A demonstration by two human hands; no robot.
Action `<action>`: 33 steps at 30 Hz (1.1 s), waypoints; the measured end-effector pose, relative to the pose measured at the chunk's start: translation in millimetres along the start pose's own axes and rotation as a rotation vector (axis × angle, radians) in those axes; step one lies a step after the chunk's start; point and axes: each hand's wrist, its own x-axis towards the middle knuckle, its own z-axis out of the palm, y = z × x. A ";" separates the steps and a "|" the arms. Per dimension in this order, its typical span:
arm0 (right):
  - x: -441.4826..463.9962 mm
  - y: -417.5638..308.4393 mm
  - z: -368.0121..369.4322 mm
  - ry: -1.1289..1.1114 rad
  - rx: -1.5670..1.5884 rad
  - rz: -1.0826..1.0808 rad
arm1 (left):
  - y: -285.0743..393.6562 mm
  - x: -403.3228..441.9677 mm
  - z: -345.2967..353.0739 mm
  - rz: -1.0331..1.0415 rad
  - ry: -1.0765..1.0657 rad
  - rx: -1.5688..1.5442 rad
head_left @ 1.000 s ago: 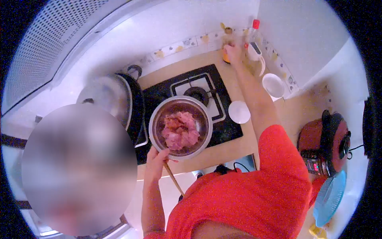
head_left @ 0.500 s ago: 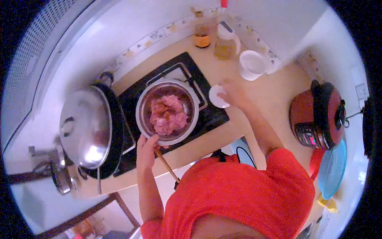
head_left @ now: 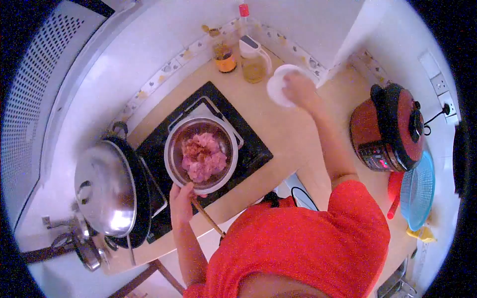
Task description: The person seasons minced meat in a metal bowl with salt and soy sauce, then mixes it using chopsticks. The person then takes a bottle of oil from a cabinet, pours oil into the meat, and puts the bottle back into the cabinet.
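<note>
My left hand (head_left: 182, 202) grips the near rim of a steel bowl (head_left: 172, 172) over the black gas stove (head_left: 253, 154). Pink raw meat (head_left: 204, 156) with a reddish-brown patch on top fills the middle of the bowl. A wooden stick (head_left: 208, 217) extends from beneath that hand toward the red shirt. At the back right, my right hand (head_left: 299, 90) is closed on a white lid (head_left: 279, 93), which overlaps a white container (head_left: 296, 69) by the wall. To their left are an oil jug (head_left: 254, 64) and a bottle with an orange label (head_left: 225, 60).
A lidded wok (head_left: 107, 186) occupies the stove's left side, with a small steel pan (head_left: 87, 251) beyond it. On the right are a dark red electric cooker (head_left: 385, 130), a blue basket (head_left: 419, 191) and a wall socket (head_left: 447, 107). A red-capped bottle (head_left: 244, 11) stands behind the jug.
My right hand has left the orange-labelled bottle, taken hold of the white lid beside the stove and carried it back to the white container. The camera view has shifted right. My left hand still holds the bowl.
</note>
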 end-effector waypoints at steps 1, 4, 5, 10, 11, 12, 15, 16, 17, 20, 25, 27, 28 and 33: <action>12.6 15.1 -0.1 0.017 -0.095 0.043 | -1.5 0.5 -1.1 0.004 -0.001 0.011; 34.1 43.1 6.7 -0.032 -0.319 0.069 | -2.5 -1.6 2.4 0.032 0.022 -0.038; 38.2 50.6 10.6 -0.014 -0.282 0.040 | -3.9 -1.3 2.7 0.029 0.036 -0.026; 56.7 62.0 29.0 -0.049 -0.290 0.084 | -10.5 1.4 2.5 -0.008 0.064 0.022; 56.0 60.8 28.4 -0.049 -0.269 0.061 | -11.1 -0.7 5.2 -0.019 0.092 0.030; 54.8 58.7 24.9 -0.048 -0.249 0.042 | -10.7 -3.5 8.0 -0.031 0.117 0.040; 39.6 42.4 5.5 0.019 -0.191 0.063 | -9.4 -11.5 16.6 -0.054 0.122 0.084; 28.4 34.5 -3.6 0.086 -0.167 -0.021 | -7.0 -13.0 21.5 -0.063 0.108 0.104; 13.8 28.0 -10.3 0.152 -0.146 -0.104 | -1.7 -19.1 34.0 0.011 0.096 0.161; -43.4 25.8 21.2 0.134 0.115 -0.063 | -22.8 -12.3 25.4 0.013 -0.022 0.141; -216.4 -38.4 25.1 -0.220 0.433 0.143 | -18.6 -24.9 55.7 0.074 -0.203 0.133; -282.6 -74.9 6.9 -0.330 0.260 0.013 | -24.8 -34.3 69.9 0.100 -0.290 0.151; -311.7 -101.1 -2.2 -0.314 0.204 0.002 | -28.9 -40.4 75.0 0.112 -0.331 0.157; -393.3 -176.4 9.9 0.195 0.198 -0.240 | -69.5 -61.7 109.6 -0.012 -0.631 0.068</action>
